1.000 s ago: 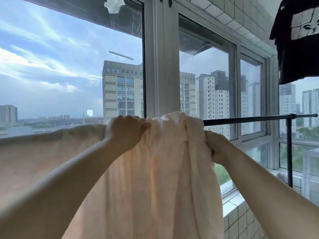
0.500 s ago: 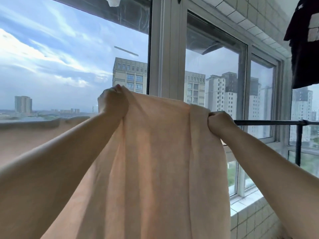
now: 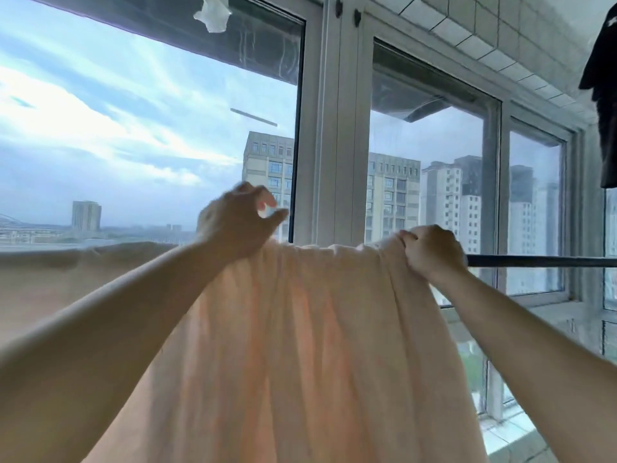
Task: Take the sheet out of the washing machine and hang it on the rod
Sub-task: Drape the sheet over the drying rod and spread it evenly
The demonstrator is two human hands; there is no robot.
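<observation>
The sheet [image 3: 293,329] is draping over the rod [image 3: 534,261] at centre frame; the right hand [image 3: 430,252] is gripping its bunched top edge, the left hand [image 3: 238,218] hovering loosely curled, empty, just above the fold

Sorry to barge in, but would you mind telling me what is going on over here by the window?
A person is hanging a pale peach sheet over a dark rod that runs in front of the windows. The right hand grips the bunched top edge of the sheet at the rod. The left hand is above the sheet with fingers loosely curled, holding nothing. The sheet is draped over the rod but bunched, with more of it stretching off to the left.
</observation>
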